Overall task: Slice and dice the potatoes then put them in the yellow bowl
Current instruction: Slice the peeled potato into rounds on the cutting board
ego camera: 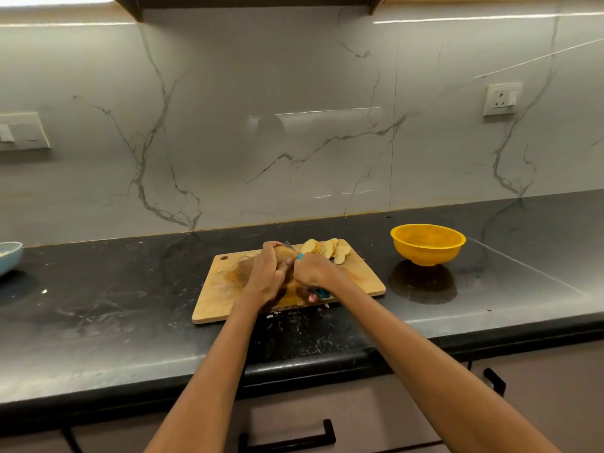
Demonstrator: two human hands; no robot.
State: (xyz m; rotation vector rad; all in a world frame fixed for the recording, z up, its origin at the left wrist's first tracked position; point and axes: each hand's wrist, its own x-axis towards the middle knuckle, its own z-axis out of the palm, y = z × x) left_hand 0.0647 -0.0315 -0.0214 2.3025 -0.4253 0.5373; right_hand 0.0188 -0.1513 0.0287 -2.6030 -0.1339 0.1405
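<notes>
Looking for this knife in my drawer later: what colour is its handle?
Blue-teal; the knife handle shows below the right hand in the head view.

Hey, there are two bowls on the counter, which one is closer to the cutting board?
The yellow bowl, standing just right of the cutting board. The light blue bowl sits far off at the counter's left edge.

Dim, warm kitchen light here, with bright strips glaring along the top edge at eleven and one o'clock. The glossy grey-veined marble backsplash throws soft reflections. The round yellow plastic bowl casts a dark shadow toward six o'clock. Wide-angle bending curves the black speckled stone counter; overall slightly soft.
</notes>
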